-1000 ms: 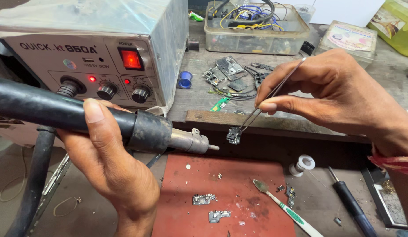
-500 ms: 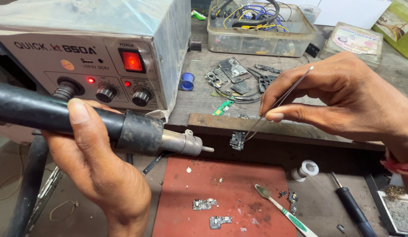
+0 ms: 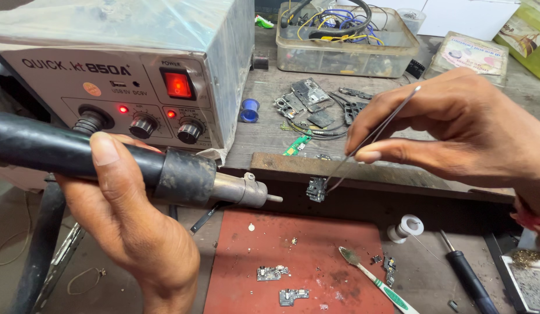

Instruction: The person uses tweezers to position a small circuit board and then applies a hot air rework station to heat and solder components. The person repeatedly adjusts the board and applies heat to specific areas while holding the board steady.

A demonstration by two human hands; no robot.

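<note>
Midair, tweezers [image 3: 369, 139] pinch a small dark circuit piece [image 3: 315, 189] (metal-edged).

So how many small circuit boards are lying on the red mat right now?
2: one small circuit board left of the mat's middle, another just below it near the front edge. The wrist may hide more at the mat's left edge.

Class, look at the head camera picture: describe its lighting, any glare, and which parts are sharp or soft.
Head view: soft, even daylight with faint shadows; mild glare on the plastic film over the grey station, whose red switch glows; the left hand and hot-air handpiece are sharp, as are the right hand and tweezers; far boxes look slightly softer.
</note>
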